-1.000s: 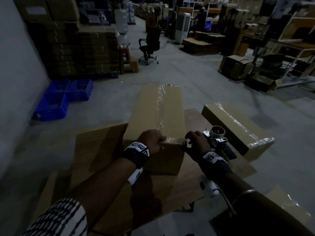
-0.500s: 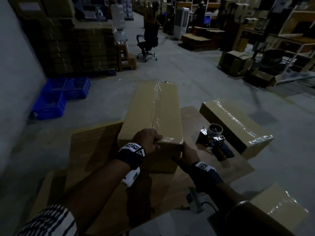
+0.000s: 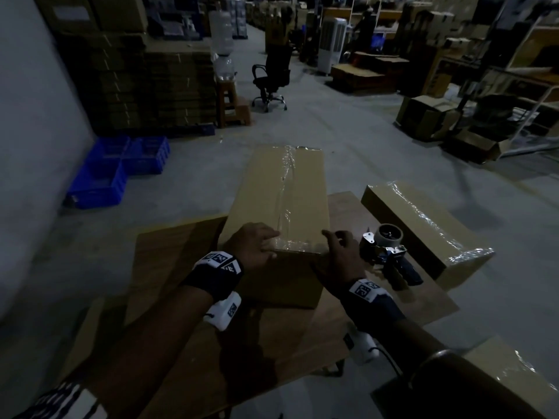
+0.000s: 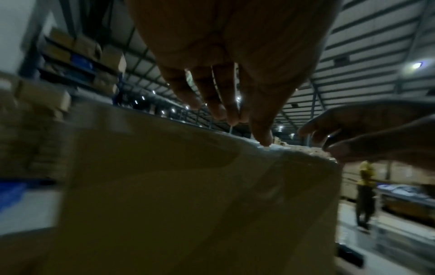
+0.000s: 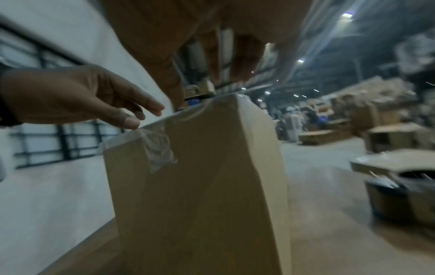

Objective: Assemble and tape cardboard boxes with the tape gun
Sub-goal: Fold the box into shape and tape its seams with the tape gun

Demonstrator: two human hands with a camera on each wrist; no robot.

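Now the long brown cardboard box (image 3: 279,204) lies lengthwise on the wooden table (image 3: 338,316), its near end toward me and its far end overhanging the table edge. A strip of clear tape (image 3: 287,189) runs along the centre seam, and a second strip crosses the near top edge and folds down the end face. A second ago my right hand (image 3: 340,258) held the metal tape gun with the dark handle (image 3: 390,255) at this corner; the tool now rests on the table just beside the box, and that hand is empty, fingers relaxed and uncurled above the right near corner. My left hand (image 3: 252,247) lies flat on the near top edge, fingers straight, the thumb pressing the tape. I judge the taping of this end complete and the smoothing step in hand. A second taped brown box (image 3: 423,225) sits to the right of the tool.
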